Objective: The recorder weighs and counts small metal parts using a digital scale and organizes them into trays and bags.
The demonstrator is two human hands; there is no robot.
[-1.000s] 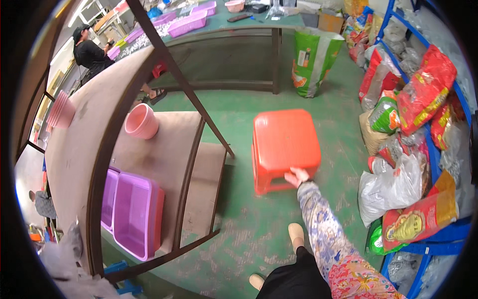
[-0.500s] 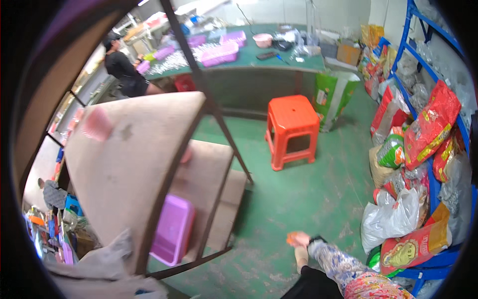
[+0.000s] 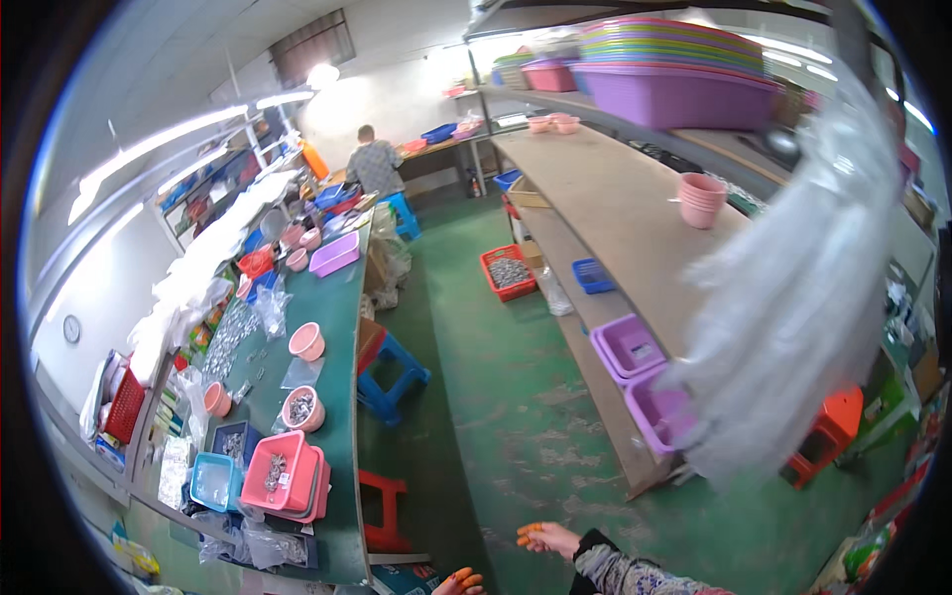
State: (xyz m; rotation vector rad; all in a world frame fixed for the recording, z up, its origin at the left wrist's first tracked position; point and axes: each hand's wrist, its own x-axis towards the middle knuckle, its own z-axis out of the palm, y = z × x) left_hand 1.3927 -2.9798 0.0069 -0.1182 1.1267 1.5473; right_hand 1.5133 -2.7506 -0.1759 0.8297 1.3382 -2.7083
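My left hand (image 3: 458,581) barely shows at the bottom edge, its grip beyond telling, just right of the red stool (image 3: 386,509) by the bench (image 3: 342,327), while my farther right hand (image 3: 548,538) hangs spread and empty.

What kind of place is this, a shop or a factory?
Most likely a small workshop for sorting or packing small parts. A long green worktable carries pink bowls and trays of little pieces, wooden shelves hold stacked purple bins, and another person works at a far bench.
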